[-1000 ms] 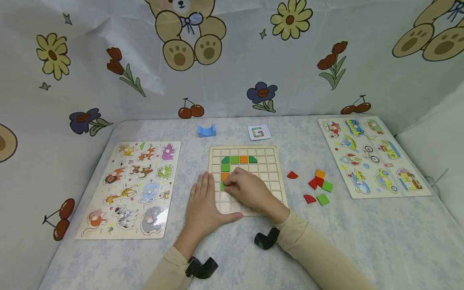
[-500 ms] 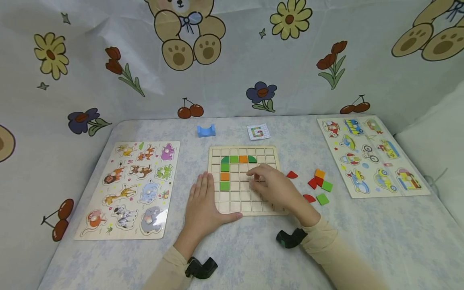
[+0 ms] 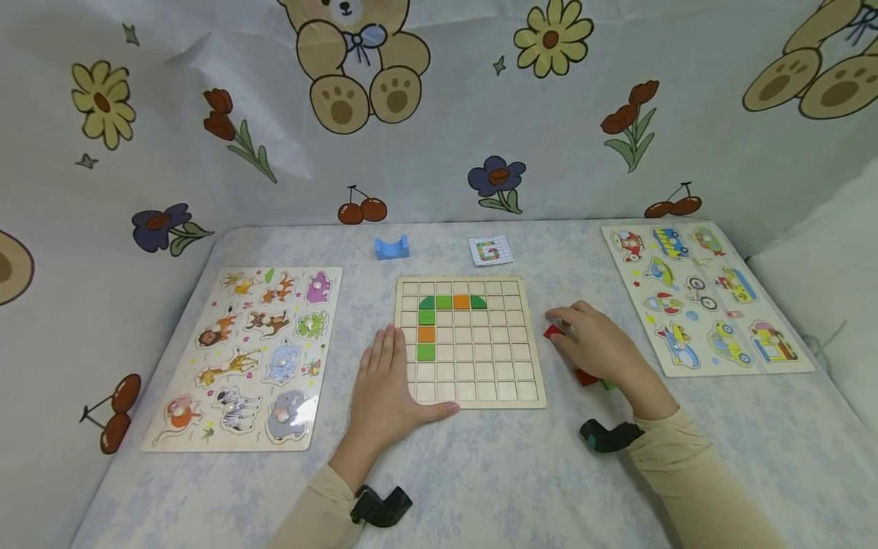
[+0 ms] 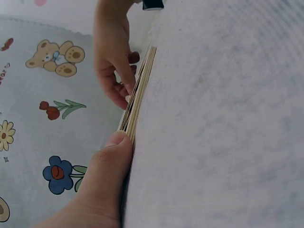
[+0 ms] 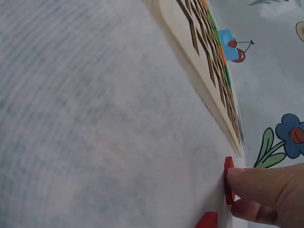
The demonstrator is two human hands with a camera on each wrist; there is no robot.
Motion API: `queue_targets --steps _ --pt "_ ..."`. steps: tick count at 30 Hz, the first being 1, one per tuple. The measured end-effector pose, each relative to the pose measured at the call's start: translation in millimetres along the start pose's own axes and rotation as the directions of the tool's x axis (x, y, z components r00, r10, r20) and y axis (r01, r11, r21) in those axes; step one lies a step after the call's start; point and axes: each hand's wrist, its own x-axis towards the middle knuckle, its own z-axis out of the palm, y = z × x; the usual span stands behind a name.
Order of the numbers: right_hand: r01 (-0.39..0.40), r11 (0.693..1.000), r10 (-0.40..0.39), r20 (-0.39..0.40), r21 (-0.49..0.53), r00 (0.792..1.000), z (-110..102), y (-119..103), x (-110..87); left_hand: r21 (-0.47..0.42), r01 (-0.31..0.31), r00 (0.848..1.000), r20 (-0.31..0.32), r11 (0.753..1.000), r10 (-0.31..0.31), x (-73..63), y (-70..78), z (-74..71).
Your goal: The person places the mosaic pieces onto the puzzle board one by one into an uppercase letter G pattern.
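My left hand [image 3: 386, 385] lies with straight fingers along the left side of the square wooden grid board [image 3: 480, 393], its thumb on the near edge. In the left wrist view that thumb touches the board's edge. Green and orange pieces form a bent row in the board's upper left, including a green tile [image 3: 426, 351] and an orange tile [image 3: 426, 334]. Right of the board, my right hand [image 3: 600, 347] reaches to a red quarter-round piece [image 3: 552, 331]. In the right wrist view, the thumb is against the red piece; in the head view the index finger stands slightly apart from it.
Another red piece [image 3: 585, 377] shows under the right hand, which hides most other loose pieces. A small pattern card [image 3: 490, 250] and a blue holder [image 3: 392, 248] stand behind the board. An animal puzzle [image 3: 261, 358] lies left, a vehicle puzzle [image 3: 706, 305] right.
My right hand has left the green tile at the row's lower end and moved right, off the board, to the red piece. The left hand stays in place.
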Motion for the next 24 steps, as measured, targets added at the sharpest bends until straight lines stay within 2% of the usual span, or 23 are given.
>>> queue_targets --steps 8,14,18,24 --pt "-0.078 0.994 0.076 0.026 0.073 0.997 -2 5 -2.3 -0.004 -0.005 1.000 -0.005 1.000 0.005 0.3 0.1 3.0" --pt "-0.059 0.979 0.061 -0.002 0.195 0.998 -1 2 -3.5 -0.003 -0.004 1.000 -0.005 1.000 0.004 -0.2 0.0 2.9" --pt "-0.010 0.947 0.015 -0.012 0.320 1.000 6 -15 -0.4 -0.003 -0.004 1.000 -0.002 1.000 0.004 -0.3 -0.2 1.8" --pt "0.038 0.885 -0.054 0.022 0.463 0.998 25 -56 6.8 0.000 0.003 1.000 0.003 1.000 -0.003 0.2 0.0 0.0"
